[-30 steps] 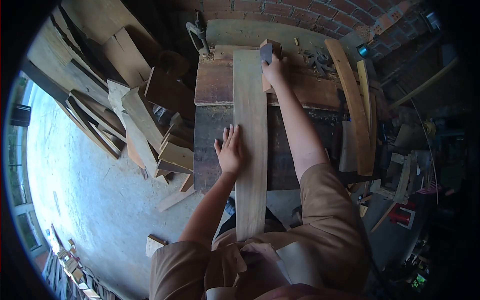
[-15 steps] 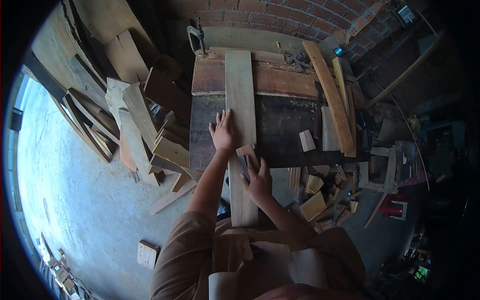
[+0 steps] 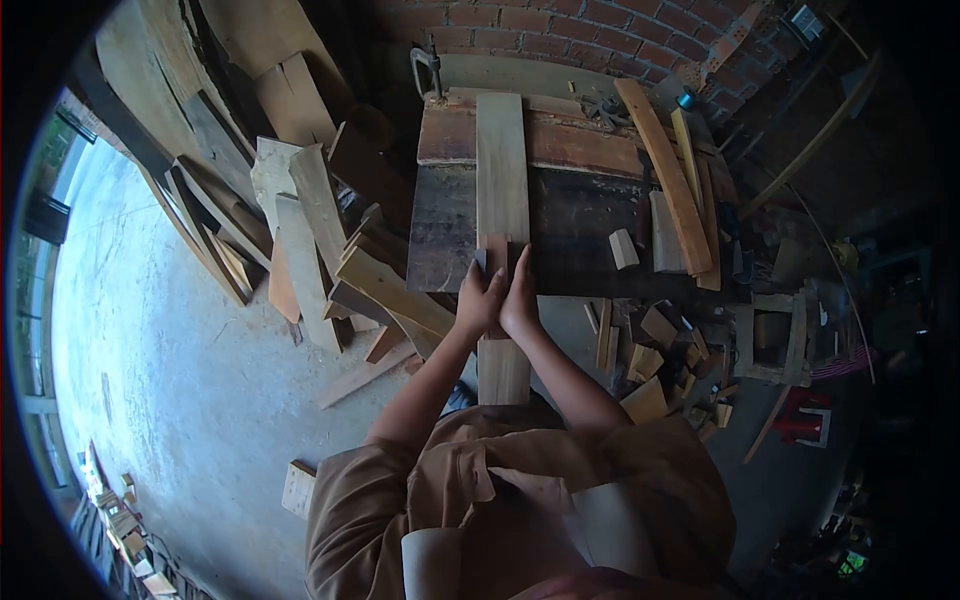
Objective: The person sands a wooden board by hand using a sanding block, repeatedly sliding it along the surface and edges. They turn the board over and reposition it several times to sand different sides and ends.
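Note:
A long pale board [image 3: 502, 175] lies lengthwise over the dark workbench [image 3: 580, 225] and sticks out past its near edge toward my body. On top of the board, near that edge, is a small reddish-brown wooden block [image 3: 496, 252]. My left hand [image 3: 480, 300] grips the block's left side, its fingers partly hidden. From the right side my right hand [image 3: 520, 295] presses against the same block, fingers together and pointing forward. Both hands nearly touch at the palms. The underside of the block is out of sight.
A clamp [image 3: 427, 72] stands at the bench's back left corner. Long wood strips [image 3: 665, 180] and a small offcut [image 3: 623, 249] lie on the right. Leaning boards [image 3: 300, 210] fill the left. Scrap wood [image 3: 650, 360] and a red object [image 3: 800, 417] are on the floor.
My left hand has left its flat place on the board and joined my right hand at the block. The block now points straight along the board. The whole view has shifted slightly.

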Demonstrator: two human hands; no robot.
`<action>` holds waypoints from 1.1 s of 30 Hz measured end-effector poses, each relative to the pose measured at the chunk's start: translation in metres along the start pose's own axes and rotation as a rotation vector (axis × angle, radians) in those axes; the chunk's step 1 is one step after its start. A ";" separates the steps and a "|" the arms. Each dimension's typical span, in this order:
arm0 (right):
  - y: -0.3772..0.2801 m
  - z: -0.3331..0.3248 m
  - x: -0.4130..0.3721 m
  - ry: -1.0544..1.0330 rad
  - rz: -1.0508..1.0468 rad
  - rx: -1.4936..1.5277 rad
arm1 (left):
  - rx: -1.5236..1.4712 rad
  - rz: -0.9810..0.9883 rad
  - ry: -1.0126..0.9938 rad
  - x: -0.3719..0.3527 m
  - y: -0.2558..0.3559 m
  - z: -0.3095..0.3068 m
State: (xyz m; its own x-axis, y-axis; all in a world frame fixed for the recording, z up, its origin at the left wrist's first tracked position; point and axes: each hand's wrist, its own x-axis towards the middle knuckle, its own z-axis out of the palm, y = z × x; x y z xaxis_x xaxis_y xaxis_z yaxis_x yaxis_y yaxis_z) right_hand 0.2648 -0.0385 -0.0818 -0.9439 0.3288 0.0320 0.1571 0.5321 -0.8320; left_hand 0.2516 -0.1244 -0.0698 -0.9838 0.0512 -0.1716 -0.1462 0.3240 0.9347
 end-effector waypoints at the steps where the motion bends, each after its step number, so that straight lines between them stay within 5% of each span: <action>1: 0.000 0.000 -0.004 -0.006 -0.002 0.004 | 0.003 -0.003 0.006 -0.001 -0.002 -0.001; 4: 0.005 -0.011 -0.013 -0.196 0.080 0.213 | 0.155 -0.044 0.079 0.001 0.001 -0.006; 10: 0.038 -0.034 0.008 0.054 0.118 0.419 | 0.639 0.147 0.140 -0.015 0.016 0.007; 14: 0.042 -0.036 0.036 0.153 0.051 0.316 | 0.699 0.084 0.090 -0.012 0.011 0.007; 19: 0.026 -0.005 0.053 0.158 -0.190 -0.365 | 0.572 -0.007 0.169 -0.025 0.005 -0.004; 21: 0.018 0.004 0.047 0.003 -0.152 -0.580 | 0.591 0.032 0.209 -0.022 -0.005 -0.006; 23: 0.053 0.025 0.047 0.128 -0.324 -0.729 | 0.585 0.063 0.217 -0.008 -0.006 -0.009; 33: 0.033 0.016 0.039 -0.009 -0.294 -0.664 | 0.694 0.048 0.254 0.166 0.041 0.007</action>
State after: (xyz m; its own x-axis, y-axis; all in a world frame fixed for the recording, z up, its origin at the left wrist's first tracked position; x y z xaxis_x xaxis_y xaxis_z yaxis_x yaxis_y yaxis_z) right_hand 0.2282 -0.0201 -0.1165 -0.9760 0.0943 0.1961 0.0369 0.9598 -0.2782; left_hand 0.0827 -0.0956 -0.0624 -0.9934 -0.1126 0.0208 -0.0860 0.8538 0.5134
